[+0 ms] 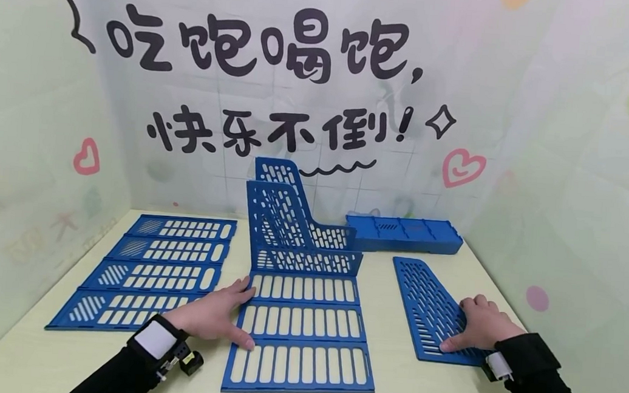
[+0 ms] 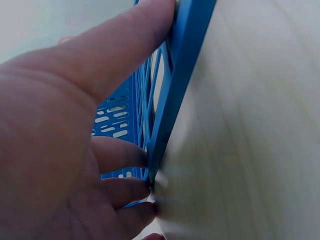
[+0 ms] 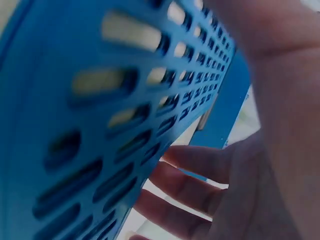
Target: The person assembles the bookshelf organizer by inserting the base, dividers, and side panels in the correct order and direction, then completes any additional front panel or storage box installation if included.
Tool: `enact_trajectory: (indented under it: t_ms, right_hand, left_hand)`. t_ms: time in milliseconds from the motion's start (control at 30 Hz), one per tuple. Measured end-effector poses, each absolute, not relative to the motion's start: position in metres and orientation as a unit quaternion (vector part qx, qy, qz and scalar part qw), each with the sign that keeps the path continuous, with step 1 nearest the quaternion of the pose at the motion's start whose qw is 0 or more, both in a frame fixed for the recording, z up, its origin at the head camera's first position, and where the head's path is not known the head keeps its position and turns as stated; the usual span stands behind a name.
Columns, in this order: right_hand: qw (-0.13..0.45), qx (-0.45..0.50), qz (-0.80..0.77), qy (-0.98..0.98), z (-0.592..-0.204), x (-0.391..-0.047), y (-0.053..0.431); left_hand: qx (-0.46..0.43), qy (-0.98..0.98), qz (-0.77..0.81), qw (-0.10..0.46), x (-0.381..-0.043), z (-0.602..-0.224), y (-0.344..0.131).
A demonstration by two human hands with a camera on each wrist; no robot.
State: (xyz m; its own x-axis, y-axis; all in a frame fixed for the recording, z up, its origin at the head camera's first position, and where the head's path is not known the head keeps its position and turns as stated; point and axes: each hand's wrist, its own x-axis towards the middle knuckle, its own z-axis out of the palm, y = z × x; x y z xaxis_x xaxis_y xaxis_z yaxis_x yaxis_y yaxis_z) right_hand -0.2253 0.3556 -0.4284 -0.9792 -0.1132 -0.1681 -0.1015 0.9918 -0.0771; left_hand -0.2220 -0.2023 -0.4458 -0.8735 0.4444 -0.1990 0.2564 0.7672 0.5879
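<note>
A blue plastic file rack is partly put together in the middle of the table. Its slotted base panel (image 1: pixel 300 323) lies flat, and two upright blue dividers (image 1: pixel 280 215) stand at its far end. My left hand (image 1: pixel 215 314) rests on the base panel's left edge, thumb and fingers spread; the left wrist view shows the thumb against the panel edge (image 2: pixel 182 75). On the right, my right hand (image 1: pixel 486 327) grips a loose perforated side panel (image 1: pixel 425 295) by its slanted right edge. The right wrist view shows that panel (image 3: pixel 115 125) with fingers along its edge.
To the left lies another blue slotted panel (image 1: pixel 150 276) in several joined sections. A long blue piece (image 1: pixel 405 233) lies at the back right by the wall. Printed cloth walls (image 1: pixel 321 99) enclose the pale table (image 1: pixel 388 323) on three sides.
</note>
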Motion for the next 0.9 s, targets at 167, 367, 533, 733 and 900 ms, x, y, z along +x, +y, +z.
enact_trajectory:
  t_ms: [167,367,533,733,900]
  right_hand:
    - [0.072,-0.044,-0.036,0.996,-0.429,-0.226,0.349]
    - [0.058,-0.049,-0.034,0.997,-0.434,-0.221,0.35]
    - [0.025,-0.053,-0.026,0.998,-0.436,-0.217,0.351]
    - [0.021,-0.036,-0.052,0.998,-0.428,-0.213,0.355]
    - [0.073,-0.04,-0.148,0.986,-0.407,-0.208,0.36]
  left_hand:
    - [0.189,0.926,0.283,0.165,-0.222,-0.445,-0.203]
    - [0.176,0.927,0.283,0.171,-0.219,-0.448,-0.203]
    - [0.176,0.928,0.284,0.167,-0.218,-0.449,-0.202]
    - [0.178,0.927,0.285,0.166,-0.219,-0.451,-0.202]
    - [0.179,0.934,0.273,0.144,-0.221,-0.448,-0.208]
